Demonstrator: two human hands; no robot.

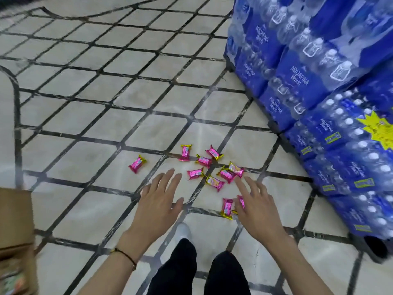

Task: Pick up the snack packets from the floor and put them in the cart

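About ten pink packets (pixel 214 183) with gold ends lie scattered on the tiled floor (pixel 95 124), in the lower centre of the frame. The left hand (pixel 160 201) hovers flat just left of them, fingers straight and spread, holding nothing. The right hand (pixel 257 207) is likewise spread wide and empty; its thumb side covers part of one packet (pixel 241 202), and whether it touches is unclear. Blue water packs (pixel 319 81) are stacked along the right. A cardboard box (pixel 14 220) sits at the lower left.
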